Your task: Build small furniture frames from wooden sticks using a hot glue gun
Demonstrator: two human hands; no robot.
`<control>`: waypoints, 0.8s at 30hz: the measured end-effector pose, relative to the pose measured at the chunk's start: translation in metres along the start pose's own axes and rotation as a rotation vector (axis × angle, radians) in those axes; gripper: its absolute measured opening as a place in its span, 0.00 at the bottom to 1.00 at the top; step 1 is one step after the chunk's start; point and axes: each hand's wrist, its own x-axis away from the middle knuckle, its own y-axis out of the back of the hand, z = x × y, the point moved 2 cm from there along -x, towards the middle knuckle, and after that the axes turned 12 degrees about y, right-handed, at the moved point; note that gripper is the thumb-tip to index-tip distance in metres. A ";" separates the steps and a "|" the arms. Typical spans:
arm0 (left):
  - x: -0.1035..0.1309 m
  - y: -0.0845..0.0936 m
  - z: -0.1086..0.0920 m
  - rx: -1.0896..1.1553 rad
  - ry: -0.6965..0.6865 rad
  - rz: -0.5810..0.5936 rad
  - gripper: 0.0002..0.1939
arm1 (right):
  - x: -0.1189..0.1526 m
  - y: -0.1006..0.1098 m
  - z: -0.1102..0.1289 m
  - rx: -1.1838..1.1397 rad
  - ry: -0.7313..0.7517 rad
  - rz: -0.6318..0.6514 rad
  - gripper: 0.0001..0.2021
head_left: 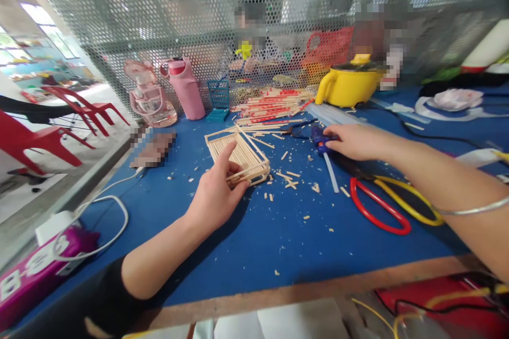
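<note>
My left hand (214, 190) grips the near edge of a small tray-like frame (234, 147) built from thin wooden sticks, with a slatted base and raised rails. The thumb points up over it, and some fingers are hidden by the frame. Over on the right, my right hand (356, 142) has its fingers closed on a blue hot glue gun (318, 139) low at the table. A translucent glue stick (331, 172) juts from the gun toward me. Large scissors (397, 231) with red and yellow handles lie just below my right forearm.
Bundled wooden sticks (266, 107) lie behind the frame, with dark pliers (298, 130) nearby. A yellow electric pot (350, 87), pink bottle (186, 90) and clear jug (149, 100) stand along the perforated screen (191, 21). Scraps litter the blue table (246, 249). A purple power strip (47, 270) is at left.
</note>
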 end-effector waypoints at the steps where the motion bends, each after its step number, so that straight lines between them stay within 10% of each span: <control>1: 0.000 0.000 0.000 0.001 0.005 0.005 0.39 | 0.001 -0.002 -0.001 -0.004 -0.001 0.015 0.19; 13: 0.002 0.000 0.005 0.014 -0.033 0.024 0.37 | 0.014 -0.010 -0.012 0.008 -0.155 0.108 0.17; 21: 0.002 0.001 0.004 0.012 -0.049 0.026 0.37 | 0.026 0.022 0.009 0.029 -0.199 -0.267 0.24; 24: 0.002 0.001 0.003 0.019 -0.042 0.031 0.38 | 0.048 0.035 0.032 -0.070 -0.009 -0.528 0.19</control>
